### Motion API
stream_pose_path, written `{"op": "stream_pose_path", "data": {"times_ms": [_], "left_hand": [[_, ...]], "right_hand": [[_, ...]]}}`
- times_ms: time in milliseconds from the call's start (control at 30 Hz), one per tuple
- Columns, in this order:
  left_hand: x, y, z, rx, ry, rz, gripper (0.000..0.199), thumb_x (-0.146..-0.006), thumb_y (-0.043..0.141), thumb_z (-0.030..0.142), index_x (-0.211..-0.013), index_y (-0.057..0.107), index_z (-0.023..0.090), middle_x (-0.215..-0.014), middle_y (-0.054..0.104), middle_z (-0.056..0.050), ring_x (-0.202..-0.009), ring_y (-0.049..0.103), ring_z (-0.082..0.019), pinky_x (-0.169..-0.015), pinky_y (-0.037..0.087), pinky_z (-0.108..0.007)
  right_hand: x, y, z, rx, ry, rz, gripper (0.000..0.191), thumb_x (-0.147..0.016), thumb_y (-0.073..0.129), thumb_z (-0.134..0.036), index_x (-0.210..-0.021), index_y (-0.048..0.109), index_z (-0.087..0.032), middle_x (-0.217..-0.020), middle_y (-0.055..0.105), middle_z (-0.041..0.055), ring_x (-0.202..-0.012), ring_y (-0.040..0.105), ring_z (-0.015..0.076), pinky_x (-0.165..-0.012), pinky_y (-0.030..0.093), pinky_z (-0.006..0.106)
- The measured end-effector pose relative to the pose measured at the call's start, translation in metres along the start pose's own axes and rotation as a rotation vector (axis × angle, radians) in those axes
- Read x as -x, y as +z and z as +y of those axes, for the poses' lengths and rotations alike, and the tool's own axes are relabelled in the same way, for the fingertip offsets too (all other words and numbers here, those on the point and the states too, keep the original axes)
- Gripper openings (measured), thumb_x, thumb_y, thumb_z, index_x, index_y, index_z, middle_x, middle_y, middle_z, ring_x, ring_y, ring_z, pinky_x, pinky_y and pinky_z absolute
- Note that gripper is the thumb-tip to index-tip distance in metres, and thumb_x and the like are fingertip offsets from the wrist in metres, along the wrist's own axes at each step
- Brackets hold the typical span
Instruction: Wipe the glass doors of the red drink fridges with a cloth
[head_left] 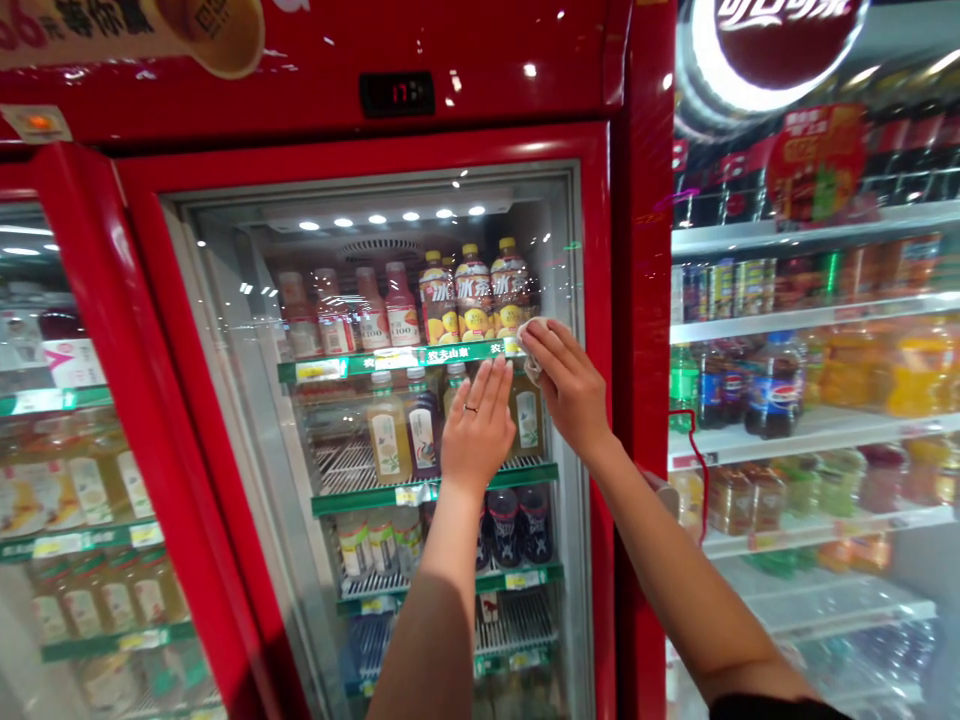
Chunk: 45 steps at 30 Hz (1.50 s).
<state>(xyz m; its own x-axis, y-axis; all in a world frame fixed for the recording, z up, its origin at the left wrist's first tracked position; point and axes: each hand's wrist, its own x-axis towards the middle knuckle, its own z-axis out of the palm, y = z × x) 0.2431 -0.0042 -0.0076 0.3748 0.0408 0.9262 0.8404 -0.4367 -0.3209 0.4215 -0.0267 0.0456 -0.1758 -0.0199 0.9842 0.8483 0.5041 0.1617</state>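
Observation:
My right hand [571, 390] presses a crumpled white cloth [531, 352] against the glass door [247, 430] of a red fridge, near the right side of the pane. The fingers are bent over the cloth, which is partly hidden under them. Just left of it, my left hand [480, 425] lies flat on or close to the same glass, fingers stretched upward, a ring on one finger. Nothing shows in that hand. Behind the pane, iced tea bottles [472, 295] with yellow caps stand on the top shelf, and other drink bottles [388, 432] fill part of the shelf below.
The red door frame [600, 560] surrounds the glass. To the left is another red-framed fridge door [150, 420]. On the right, lit shelves [810, 430] hold rows of soda bottles and cans. A small digital display [397, 93] sits above the door.

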Motion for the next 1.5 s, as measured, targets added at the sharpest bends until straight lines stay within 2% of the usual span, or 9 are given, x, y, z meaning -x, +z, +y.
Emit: {"op": "stream_pose_path", "data": {"times_ms": [100, 267, 433, 533, 800, 1067, 1267, 1367, 1500], "left_hand": [[0.000, 0.000, 0.000, -0.005, -0.002, 0.016, 0.086, -0.105, 0.047, 0.017, -0.175, -0.003, 0.017, -0.177, 0.034, -0.004, -0.166, 0.034, -0.018, -0.141, 0.023, -0.039], [0.001, 0.001, 0.001, -0.003, -0.001, 0.005, 0.086, -0.105, 0.047, 0.016, -0.175, -0.002, 0.017, -0.177, 0.034, -0.004, -0.167, 0.032, -0.019, -0.142, 0.021, -0.039], [0.000, 0.000, 0.001, 0.002, -0.005, 0.023, 0.086, -0.105, 0.047, 0.016, -0.176, -0.002, 0.017, -0.177, 0.034, -0.003, -0.167, 0.030, -0.017, -0.142, 0.017, -0.037], [0.000, 0.000, 0.001, 0.004, -0.004, 0.032, 0.085, -0.105, 0.047, 0.016, -0.176, 0.000, 0.017, -0.177, 0.034, -0.003, -0.167, 0.029, -0.016, -0.142, 0.018, -0.037], [0.001, 0.001, 0.000, -0.013, 0.012, 0.027, 0.083, -0.105, 0.045, 0.015, -0.176, 0.002, 0.015, -0.178, 0.031, -0.004, -0.167, 0.030, -0.018, -0.142, 0.022, -0.039], [0.000, 0.001, 0.002, 0.040, 0.004, 0.024, 0.088, -0.104, 0.047, 0.015, -0.175, -0.005, 0.017, -0.178, 0.031, -0.003, -0.167, 0.031, -0.018, -0.142, 0.022, -0.039], [0.000, 0.002, 0.002, 0.033, 0.001, 0.058, 0.085, -0.105, 0.047, 0.015, -0.176, 0.001, 0.016, -0.177, 0.033, -0.004, -0.166, 0.031, -0.018, -0.143, 0.018, -0.039], [0.000, 0.002, 0.002, 0.041, 0.001, 0.060, 0.084, -0.105, 0.047, 0.015, -0.176, 0.002, 0.016, -0.177, 0.033, -0.004, -0.167, 0.031, -0.018, -0.143, 0.016, -0.039], [0.001, 0.002, 0.001, 0.044, 0.009, 0.063, 0.082, -0.106, 0.046, 0.014, -0.176, 0.004, 0.016, -0.177, 0.031, -0.004, -0.167, 0.029, -0.019, -0.143, 0.013, -0.040]], "right_hand": [[0.004, -0.003, 0.008, 0.043, 0.001, 0.021, 0.073, -0.108, 0.049, -0.009, -0.169, 0.036, -0.046, -0.159, 0.065, -0.0022, -0.156, 0.052, 0.0252, -0.128, 0.052, 0.056], [-0.019, 0.005, 0.015, 0.082, 0.042, 0.135, 0.068, -0.110, 0.046, -0.011, -0.168, 0.040, -0.045, -0.159, 0.065, -0.0005, -0.157, 0.052, 0.0246, -0.129, 0.051, 0.056], [-0.013, 0.001, 0.009, -0.006, -0.063, 0.048, 0.068, -0.109, 0.046, -0.009, -0.168, 0.040, -0.044, -0.160, 0.064, -0.0012, -0.158, 0.050, 0.0230, -0.130, 0.051, 0.054], [0.001, -0.009, 0.015, 0.018, -0.032, -0.009, 0.071, -0.108, 0.048, -0.008, -0.168, 0.039, -0.046, -0.160, 0.064, -0.0028, -0.157, 0.051, 0.0238, -0.131, 0.049, 0.056], [-0.018, -0.005, 0.027, 0.071, 0.035, 0.115, 0.060, -0.109, 0.045, -0.010, -0.161, 0.054, -0.038, -0.159, 0.065, 0.0000, -0.156, 0.052, 0.0238, -0.132, 0.047, 0.055], [0.006, -0.016, 0.031, 0.045, -0.048, 0.005, 0.066, -0.108, 0.051, -0.011, -0.165, 0.045, -0.044, -0.160, 0.064, -0.0036, -0.155, 0.053, 0.0235, -0.132, 0.046, 0.054], [-0.014, -0.010, 0.037, 0.053, 0.040, 0.074, 0.064, -0.109, 0.046, -0.010, -0.164, 0.049, -0.042, -0.160, 0.063, -0.0039, -0.157, 0.052, 0.0238, -0.133, 0.046, 0.055], [-0.014, -0.008, 0.032, 0.024, -0.017, 0.045, 0.066, -0.109, 0.047, -0.010, -0.166, 0.044, -0.043, -0.162, 0.062, -0.0036, -0.157, 0.051, 0.0232, -0.135, 0.042, 0.055], [0.007, -0.018, 0.034, -0.009, -0.114, -0.012, 0.076, -0.108, 0.053, -0.008, -0.169, 0.033, -0.049, -0.164, 0.060, -0.0058, -0.157, 0.051, 0.0231, -0.134, 0.044, 0.053]]}}
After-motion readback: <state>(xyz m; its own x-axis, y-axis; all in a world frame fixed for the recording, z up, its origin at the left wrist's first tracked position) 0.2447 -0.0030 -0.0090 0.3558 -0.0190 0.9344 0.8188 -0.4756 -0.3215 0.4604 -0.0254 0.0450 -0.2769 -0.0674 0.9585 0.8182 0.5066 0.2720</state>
